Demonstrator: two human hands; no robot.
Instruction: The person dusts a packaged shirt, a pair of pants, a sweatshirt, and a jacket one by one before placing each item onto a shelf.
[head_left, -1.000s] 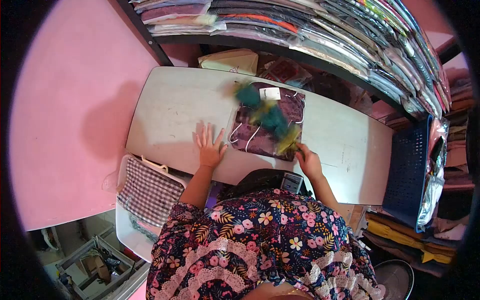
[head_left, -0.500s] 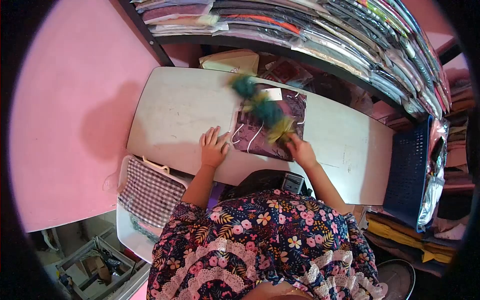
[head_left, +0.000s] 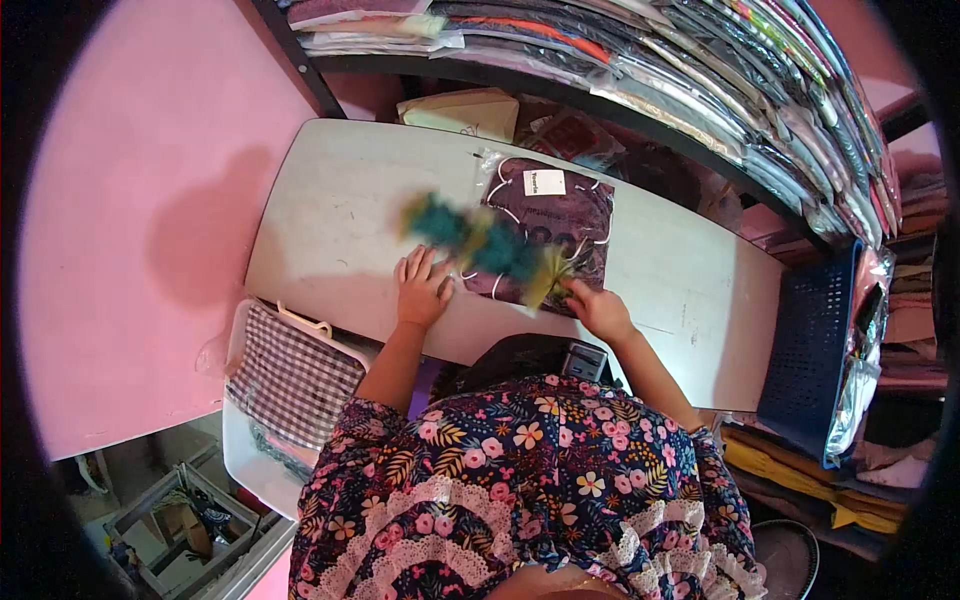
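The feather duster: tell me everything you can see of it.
The feather duster is a fluffy tuft of teal and yellow-olive plumes, blurred by motion. It lies slantwise above the white table, over the near-left corner of a clear-bagged purple garment. The right hand grips its lower right end; the left hand lies flat on the table just below its teal end.

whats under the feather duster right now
The feather duster crosses the near left edge of a bagged purple garment on the white table. The part of the bag beneath its feathers is hidden.
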